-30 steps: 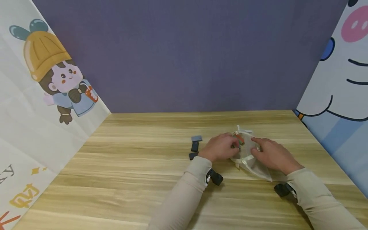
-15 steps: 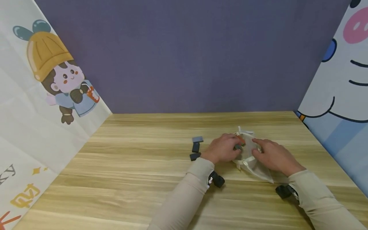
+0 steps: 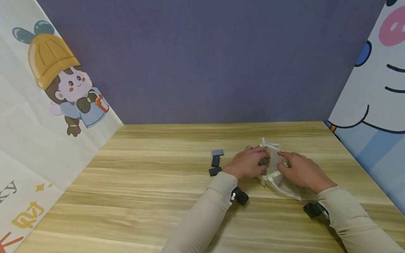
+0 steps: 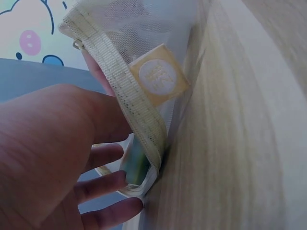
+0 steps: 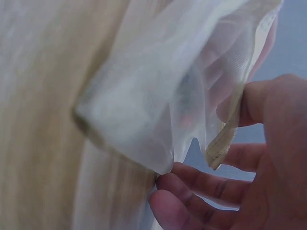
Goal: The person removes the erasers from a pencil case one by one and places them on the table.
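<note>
A pale mesh bag [image 3: 286, 186] with a cream woven rim lies between the hands, its mouth spread open. My right hand [image 3: 303, 172] pinches the rim on the right side, and in the right wrist view the rim band [image 5: 228, 136] runs past its thumb. My left hand [image 3: 246, 163] reaches into the mouth from the left, its fingers loosely bent and spread. A small dark green piece [image 3: 262, 161] shows by its thumb. In the left wrist view a green piece [image 4: 137, 163] sits just inside the rim, close to the fingertips; part of this hand is hidden behind the rim.
Left of the left hand lie a grey-blue domino-like tile [image 3: 217, 152] and two dark ones, a dark tile [image 3: 215, 161] and a dark tile [image 3: 215, 171]. The wooden table [image 3: 142, 196] ends at a purple back panel [image 3: 202, 63]. A square tag [image 4: 160, 76] is on the bag.
My left hand has moved slightly right, deeper into the bag's mouth, and its fingers now cover the orange piece seen earlier. The right hand keeps its place on the rim.
</note>
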A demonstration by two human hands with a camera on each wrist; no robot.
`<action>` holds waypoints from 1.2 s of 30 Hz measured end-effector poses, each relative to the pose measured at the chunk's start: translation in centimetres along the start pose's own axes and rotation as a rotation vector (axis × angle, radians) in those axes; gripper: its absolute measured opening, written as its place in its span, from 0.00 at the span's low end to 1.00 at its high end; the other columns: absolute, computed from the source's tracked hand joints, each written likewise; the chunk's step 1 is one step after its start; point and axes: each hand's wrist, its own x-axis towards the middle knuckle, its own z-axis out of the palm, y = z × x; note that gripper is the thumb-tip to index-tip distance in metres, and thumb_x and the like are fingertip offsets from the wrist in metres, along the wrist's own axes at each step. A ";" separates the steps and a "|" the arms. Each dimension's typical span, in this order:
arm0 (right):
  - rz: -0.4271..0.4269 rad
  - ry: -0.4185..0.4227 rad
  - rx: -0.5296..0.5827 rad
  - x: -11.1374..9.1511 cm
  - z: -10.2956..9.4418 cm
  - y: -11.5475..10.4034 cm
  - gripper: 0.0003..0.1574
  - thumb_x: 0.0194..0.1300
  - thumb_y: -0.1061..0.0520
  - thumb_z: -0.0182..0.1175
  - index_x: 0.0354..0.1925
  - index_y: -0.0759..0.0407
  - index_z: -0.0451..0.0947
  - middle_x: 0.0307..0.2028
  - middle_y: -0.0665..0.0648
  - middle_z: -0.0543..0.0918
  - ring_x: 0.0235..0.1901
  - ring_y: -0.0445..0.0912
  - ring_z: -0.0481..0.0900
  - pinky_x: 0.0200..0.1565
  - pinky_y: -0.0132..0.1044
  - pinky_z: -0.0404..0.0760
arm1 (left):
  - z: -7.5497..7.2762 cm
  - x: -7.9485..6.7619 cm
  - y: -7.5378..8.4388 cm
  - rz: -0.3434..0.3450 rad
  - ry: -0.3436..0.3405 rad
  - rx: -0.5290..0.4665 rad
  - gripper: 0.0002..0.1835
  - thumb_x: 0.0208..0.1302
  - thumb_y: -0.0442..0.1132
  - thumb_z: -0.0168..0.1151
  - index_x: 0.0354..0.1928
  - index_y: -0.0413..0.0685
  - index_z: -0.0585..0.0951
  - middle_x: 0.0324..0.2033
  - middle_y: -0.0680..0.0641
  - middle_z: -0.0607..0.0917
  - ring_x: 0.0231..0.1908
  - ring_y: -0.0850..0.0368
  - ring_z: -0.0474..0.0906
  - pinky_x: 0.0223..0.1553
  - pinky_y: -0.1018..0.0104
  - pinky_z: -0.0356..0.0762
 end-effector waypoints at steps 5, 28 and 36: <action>0.018 -0.013 0.003 -0.1 -0.1 -0.2 0.35 0.75 0.47 0.51 0.70 0.67 0.67 0.55 0.71 0.78 0.30 0.47 0.75 0.36 0.49 0.73 | 0.0 0.0 0.1 0.000 0.005 0.025 0.23 0.74 0.52 0.55 0.70 0.69 0.72 0.72 0.62 0.64 0.62 0.61 0.65 0.50 0.66 0.73; -0.017 -0.009 0.004 -0.3 -0.1 -0.2 0.34 0.76 0.46 0.51 0.70 0.66 0.68 0.50 0.67 0.80 0.30 0.45 0.74 0.32 0.46 0.72 | 0.2 -0.3 -0.2 -0.028 -0.006 0.000 0.23 0.73 0.52 0.58 0.68 0.70 0.73 0.67 0.59 0.67 0.60 0.61 0.65 0.54 0.69 0.69; -0.021 -0.018 0.009 -0.2 -0.1 -0.1 0.35 0.76 0.46 0.51 0.70 0.66 0.67 0.56 0.72 0.77 0.32 0.48 0.76 0.32 0.46 0.72 | 0.3 -0.2 -0.2 -0.025 -0.001 0.009 0.23 0.73 0.51 0.58 0.68 0.69 0.74 0.68 0.59 0.67 0.60 0.62 0.64 0.54 0.70 0.68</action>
